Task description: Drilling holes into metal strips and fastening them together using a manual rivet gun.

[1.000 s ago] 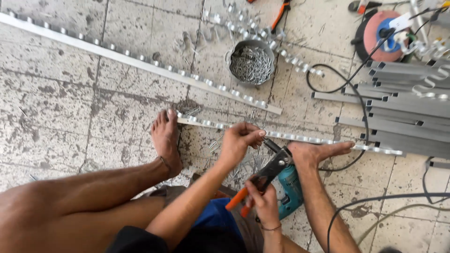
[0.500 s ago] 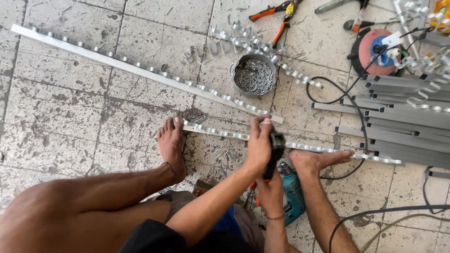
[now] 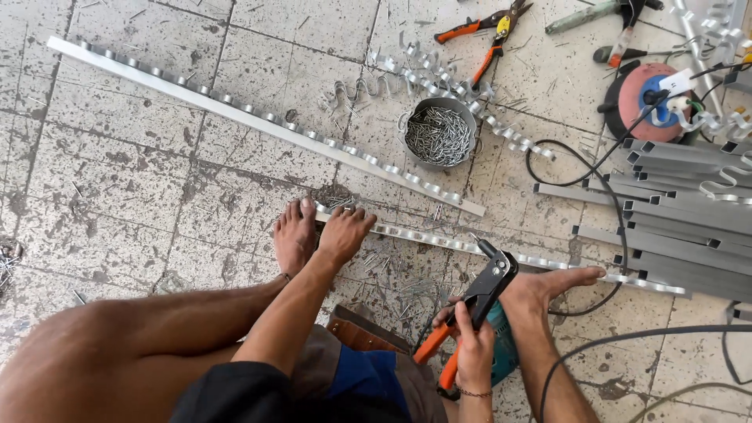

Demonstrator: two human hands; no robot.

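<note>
The long strip point(image 3: 439, 240) is shiny grey metal. The rivet tool point(image 3: 478, 301) has orange plastic handles. The floor point(image 3: 125, 180) is rough, worn stone.

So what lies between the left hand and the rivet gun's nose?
In the head view: a run of the metal strip between left hand and rivet gun, with loose rivets on the floor beside it.

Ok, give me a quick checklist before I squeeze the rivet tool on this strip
1. Left hand steadying the metal strip: ok, it presses on the strip's left end.
2. Right hand gripping the rivet tool: ok, wrapped round the orange handles.
3. Tool nose seated on the strip: cannot tell, the tip sits at the strip's edge.
4. Feet clear of the nose: ok, one foot either side, apart from it.
5. Bowl of rivets nearby: ok, full, beyond the strip.
6. Black cable clear of the tool: ok.
</note>
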